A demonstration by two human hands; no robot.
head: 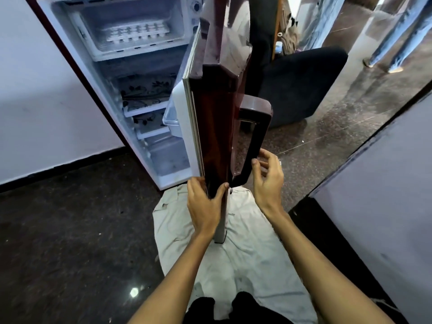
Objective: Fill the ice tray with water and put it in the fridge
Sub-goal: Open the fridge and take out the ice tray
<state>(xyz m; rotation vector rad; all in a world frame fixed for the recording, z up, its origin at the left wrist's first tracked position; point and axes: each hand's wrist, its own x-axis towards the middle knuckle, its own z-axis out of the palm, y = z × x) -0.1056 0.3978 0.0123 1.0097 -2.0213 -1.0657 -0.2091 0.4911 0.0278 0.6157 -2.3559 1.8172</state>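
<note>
Dark speckled floor (70, 230) carries a pale cloth (245, 253) under me. My left hand (204, 206) grips the fridge door's (217, 118) lower edge at centre frame; my right hand (268, 181), fingers loosely curled, touches the handle (254, 136). At upper left, the ice tray (135, 32) sits in the open freezer compartment (131, 52).

Both my bare forearms reach forward and up toward the glossy maroon fridge door (217, 108), my landmark. My left hand (204, 204) grips the door's lower edge: fingers wrapped on its inner side, thumb on the outer face. My right hand (268, 181) sits just right of the door, fingers loosely curled, fingertips touching the lower end of its handle, not closed round it.
</note>
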